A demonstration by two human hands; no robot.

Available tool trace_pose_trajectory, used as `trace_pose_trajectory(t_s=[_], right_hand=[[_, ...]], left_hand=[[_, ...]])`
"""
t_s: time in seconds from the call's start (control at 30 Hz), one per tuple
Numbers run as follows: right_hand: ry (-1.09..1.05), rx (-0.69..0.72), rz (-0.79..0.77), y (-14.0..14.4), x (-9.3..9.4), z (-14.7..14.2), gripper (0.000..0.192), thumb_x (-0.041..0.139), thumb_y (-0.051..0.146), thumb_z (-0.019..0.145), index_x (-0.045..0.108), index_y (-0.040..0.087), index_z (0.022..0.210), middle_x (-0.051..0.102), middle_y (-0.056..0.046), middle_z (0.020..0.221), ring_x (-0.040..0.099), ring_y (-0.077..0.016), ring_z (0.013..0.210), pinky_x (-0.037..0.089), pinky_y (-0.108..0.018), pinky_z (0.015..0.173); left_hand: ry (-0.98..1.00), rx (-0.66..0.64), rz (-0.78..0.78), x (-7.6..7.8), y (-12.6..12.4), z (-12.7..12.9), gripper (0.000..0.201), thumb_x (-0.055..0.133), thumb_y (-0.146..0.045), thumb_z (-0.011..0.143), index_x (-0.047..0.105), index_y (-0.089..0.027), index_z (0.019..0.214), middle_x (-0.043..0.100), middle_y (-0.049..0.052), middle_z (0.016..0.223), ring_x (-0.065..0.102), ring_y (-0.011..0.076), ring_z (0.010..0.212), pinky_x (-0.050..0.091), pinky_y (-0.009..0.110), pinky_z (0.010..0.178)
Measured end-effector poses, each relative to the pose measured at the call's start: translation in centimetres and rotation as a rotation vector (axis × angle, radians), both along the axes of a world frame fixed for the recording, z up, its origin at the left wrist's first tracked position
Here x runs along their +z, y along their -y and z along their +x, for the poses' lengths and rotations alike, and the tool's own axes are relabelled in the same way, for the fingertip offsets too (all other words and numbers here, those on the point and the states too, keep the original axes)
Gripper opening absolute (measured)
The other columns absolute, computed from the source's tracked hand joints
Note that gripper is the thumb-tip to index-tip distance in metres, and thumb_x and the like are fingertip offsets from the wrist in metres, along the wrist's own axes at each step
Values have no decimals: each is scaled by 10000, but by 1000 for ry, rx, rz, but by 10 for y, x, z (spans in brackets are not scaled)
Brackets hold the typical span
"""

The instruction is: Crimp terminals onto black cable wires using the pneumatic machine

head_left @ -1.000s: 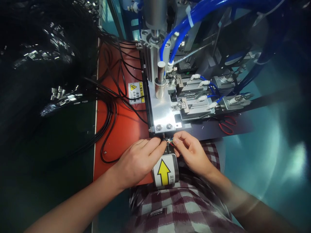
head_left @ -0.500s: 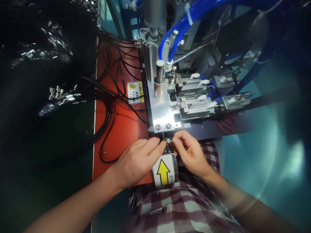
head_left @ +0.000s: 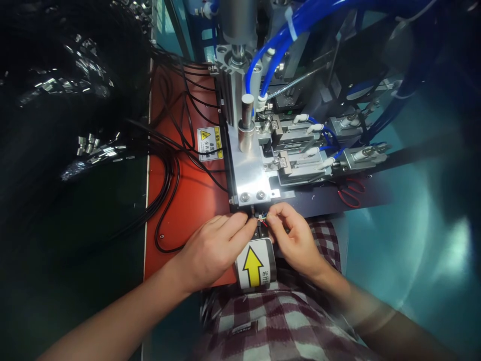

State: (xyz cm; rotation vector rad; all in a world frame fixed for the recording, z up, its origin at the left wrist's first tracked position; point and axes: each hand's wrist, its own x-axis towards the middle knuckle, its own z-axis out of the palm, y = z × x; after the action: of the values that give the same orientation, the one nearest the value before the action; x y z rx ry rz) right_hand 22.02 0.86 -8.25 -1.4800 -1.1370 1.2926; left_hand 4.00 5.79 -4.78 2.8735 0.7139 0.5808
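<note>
Thin coloured wires [head_left: 262, 218] fan out at the front end of the machine, between my two hands. My left hand [head_left: 216, 245] is closed, thumb and forefinger pinched where the wires come out of what looks like a black cable; the fingers partly hide it. My right hand [head_left: 293, 235] pinches the free wire ends between thumb and forefinger. Just below the wires is a white label with a yellow arrow [head_left: 252, 265] on a curved part of the machine. Directly above them is the silver metal plate [head_left: 250, 175] with two bolts.
Black cables [head_left: 165, 195] loop over the red-orange tabletop [head_left: 191, 210] on the left, near a warning sticker [head_left: 209, 144]. Bundles of cables with shiny metal connectors [head_left: 88, 145] lie further left. Blue air hoses [head_left: 278, 50] arch above the machine. Red-handled scissors [head_left: 351, 193] rest at right.
Both hands stay almost in place. The wires between the fingertips have shifted very slightly.
</note>
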Motion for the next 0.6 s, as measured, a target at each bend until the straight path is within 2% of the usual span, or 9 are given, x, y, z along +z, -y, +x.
trace_pose_trajectory(t_s=[0.13,0.27,0.33,0.5,0.6], right_hand=[[-62,25,-145,-4,9,1,187,492,346,911,472,222,772,459,52,542,474,-135,493,381,-261,489],[148,4,-62,-4,14,0,181,504,316,900,492,212,753,511,16,650,496,-136,557,404,-263,525],[187,-3,-36,-3,13,0,175,494,294,905,495,212,751,516,12,683,504,-133,573,410,-255,524],[-24,2,-147,-1,9,3,169,515,351,899,513,214,800,519,25,681,534,-122,528,428,-242,476],[-20,-31,-144,-2,11,3,157,556,355,866,557,198,852,547,8,717,518,-120,518,426,-248,462]], left_hand=[[-11,7,10,0,0,0,303,314,-101,954,588,-62,1076,653,105,836,616,172,709,522,272,600],[-23,6,10,-2,1,-1,287,336,-91,946,585,-62,1085,650,103,848,617,172,716,517,268,612],[-23,7,10,-2,1,-1,286,337,-90,945,583,-64,1091,650,101,853,614,172,719,515,268,615],[-8,-3,-2,-2,1,-1,280,344,-96,946,580,-49,1087,646,110,849,609,179,712,511,278,604],[-10,-3,-3,-2,0,0,286,336,-91,945,588,-54,1076,642,104,837,609,173,699,508,272,594]])
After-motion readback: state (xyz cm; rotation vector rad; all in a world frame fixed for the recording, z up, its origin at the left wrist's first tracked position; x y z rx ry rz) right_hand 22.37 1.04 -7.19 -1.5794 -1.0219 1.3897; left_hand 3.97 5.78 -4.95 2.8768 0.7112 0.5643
